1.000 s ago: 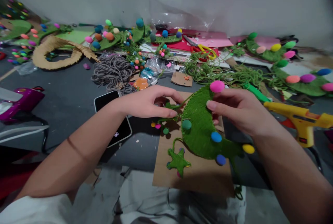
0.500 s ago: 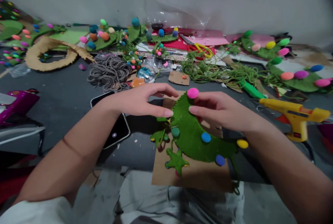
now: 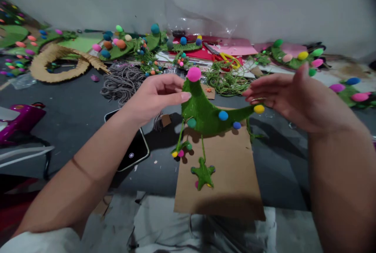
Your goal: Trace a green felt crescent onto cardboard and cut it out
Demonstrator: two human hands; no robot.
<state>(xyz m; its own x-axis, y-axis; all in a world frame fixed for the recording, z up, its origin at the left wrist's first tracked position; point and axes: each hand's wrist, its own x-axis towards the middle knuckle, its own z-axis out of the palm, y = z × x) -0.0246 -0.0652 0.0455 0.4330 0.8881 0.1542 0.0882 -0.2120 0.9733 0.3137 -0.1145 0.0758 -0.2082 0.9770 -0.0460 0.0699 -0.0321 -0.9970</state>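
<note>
My left hand (image 3: 164, 96) grips a green felt crescent moon (image 3: 205, 112) by its upper left end, thumb in front. A pink pom-pom (image 3: 194, 74) tops that end, and blue ones dot the curve. From the crescent a green felt star (image 3: 203, 174) hangs on a cord; another small dangling piece (image 3: 184, 149) with pom-poms hangs to its left. My right hand (image 3: 293, 98) is open, fingers stretched out beside the crescent's right tip and its yellow pom-pom (image 3: 259, 109). Whether those fingertips touch the tip I cannot tell. Beneath lies a brown cardboard sheet (image 3: 226, 167).
A phone (image 3: 133, 151) lies under my left forearm. Grey yarn (image 3: 122, 82), a straw-coloured wreath ring (image 3: 44, 69), green cord (image 3: 226, 76) and yellow-handled scissors (image 3: 229, 60) lie farther back. At left sits a purple device (image 3: 23, 121). More pom-pom crescents line the back of the table.
The crescent has risen off the cardboard and shifted slightly left, its star now dangling. My right hand has let go of its upper end and moved right, fingers extended.
</note>
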